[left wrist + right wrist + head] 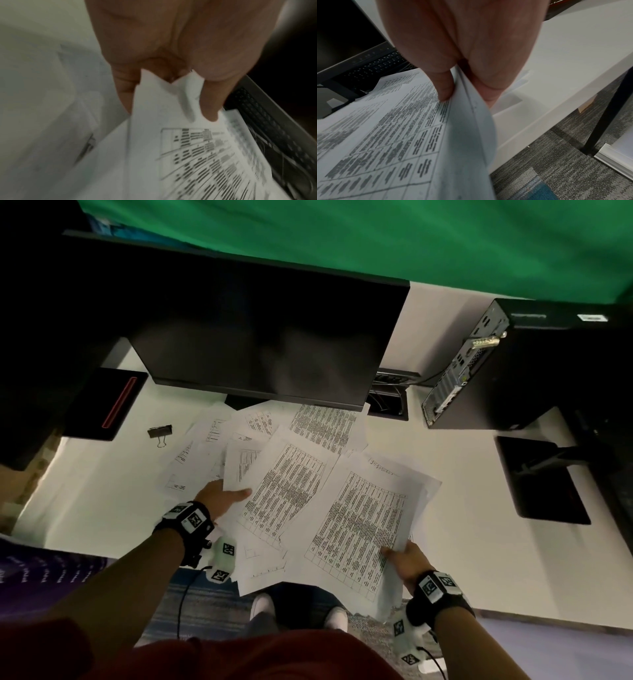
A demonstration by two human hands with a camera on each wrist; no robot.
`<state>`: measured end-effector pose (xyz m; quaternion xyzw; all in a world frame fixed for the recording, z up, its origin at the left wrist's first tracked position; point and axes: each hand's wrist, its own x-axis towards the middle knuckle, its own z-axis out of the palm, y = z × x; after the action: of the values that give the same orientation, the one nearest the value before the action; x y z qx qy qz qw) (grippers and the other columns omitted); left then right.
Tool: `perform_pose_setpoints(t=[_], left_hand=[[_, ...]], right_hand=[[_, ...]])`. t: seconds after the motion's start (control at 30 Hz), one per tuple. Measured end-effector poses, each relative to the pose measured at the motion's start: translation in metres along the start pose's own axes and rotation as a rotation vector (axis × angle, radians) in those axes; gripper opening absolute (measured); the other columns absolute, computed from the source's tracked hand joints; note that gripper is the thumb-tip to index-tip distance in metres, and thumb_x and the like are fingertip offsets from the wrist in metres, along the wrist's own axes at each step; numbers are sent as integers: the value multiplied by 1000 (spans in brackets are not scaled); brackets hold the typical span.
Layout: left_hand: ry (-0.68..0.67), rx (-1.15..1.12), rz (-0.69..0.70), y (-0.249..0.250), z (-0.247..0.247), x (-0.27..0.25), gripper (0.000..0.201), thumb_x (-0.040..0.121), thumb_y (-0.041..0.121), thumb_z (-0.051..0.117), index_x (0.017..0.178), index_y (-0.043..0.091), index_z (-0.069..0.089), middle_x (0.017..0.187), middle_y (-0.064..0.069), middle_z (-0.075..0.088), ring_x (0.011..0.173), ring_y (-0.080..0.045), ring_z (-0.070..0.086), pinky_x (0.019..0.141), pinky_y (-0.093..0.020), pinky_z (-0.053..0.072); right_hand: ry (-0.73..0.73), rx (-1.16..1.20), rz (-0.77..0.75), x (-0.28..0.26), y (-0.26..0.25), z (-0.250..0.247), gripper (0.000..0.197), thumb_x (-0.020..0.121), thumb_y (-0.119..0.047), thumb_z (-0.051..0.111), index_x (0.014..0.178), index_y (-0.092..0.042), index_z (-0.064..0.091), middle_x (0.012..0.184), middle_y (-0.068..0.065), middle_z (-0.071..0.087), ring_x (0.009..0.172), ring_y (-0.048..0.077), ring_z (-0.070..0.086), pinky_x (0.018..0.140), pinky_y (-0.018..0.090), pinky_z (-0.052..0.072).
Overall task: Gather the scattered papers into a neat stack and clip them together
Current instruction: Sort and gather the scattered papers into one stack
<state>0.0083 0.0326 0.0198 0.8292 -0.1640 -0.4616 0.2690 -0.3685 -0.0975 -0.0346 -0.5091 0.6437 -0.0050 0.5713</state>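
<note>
across the white desk (428, 474), under one dark monitor (267, 337) with one black computer tower (513, 364) to its right, the printed papers (308, 467) lie fanned and overlapping, too many to count, their table text too blurred to read. left hand (219, 498) pinches a few sheets at a corner, thumb on top; the left wrist view shows the fingers (123, 92) beneath. right hand (406, 563) grips another bunch at its near edge, hanging past the desk; only the right wrist view shows a keyboard (375, 67) under the monitor. one black binder clip (160, 433) sits left of the papers, apart.
</note>
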Motion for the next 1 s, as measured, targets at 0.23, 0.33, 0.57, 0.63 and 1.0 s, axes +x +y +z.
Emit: perform_pose_setpoints(t=[0.23,0.33,0.57,0.63,1.0], left_hand=[[442,281,346,55,-27,-35,39,96,10,49,135,11,53,130,-19,59,108,-36,61,94,-44,50],[546,170,607,79,-65,-40,36,87,-2,57,119,15,64,112,-10,68,88,-22,62,85,-33,52],[206,-184,502,75,-60,-19,39,85,10,67,120,26,61,120,-2,67,109,-26,63,95,-45,49],[140,-133,424,60,-29,-11,50,82,12,73,127,25,55,120,3,67,109,-21,63,96,-43,49],[-12,239,233,30,89,5,59,95,2,46,146,30,35,145,-7,48,122,-26,54,90,-25,44]], right_hand=[[-4,21,-30,0,1,-1,6,91,-11,65,89,-14,60,86,10,67,84,32,63,92,57,53],[-10,90,-64,-3,-2,1,18,90,-3,64,102,-16,60,93,10,68,88,31,64,93,53,53],[21,192,-32,-6,2,1,18,75,-8,68,92,-3,67,79,14,68,77,31,62,81,52,55],[12,199,-49,-7,1,2,16,81,-6,67,97,-3,66,83,12,70,79,31,63,82,48,56],[1,387,-134,0,1,1,91,40,-69,86,114,-21,66,104,0,77,95,25,74,89,45,57]])
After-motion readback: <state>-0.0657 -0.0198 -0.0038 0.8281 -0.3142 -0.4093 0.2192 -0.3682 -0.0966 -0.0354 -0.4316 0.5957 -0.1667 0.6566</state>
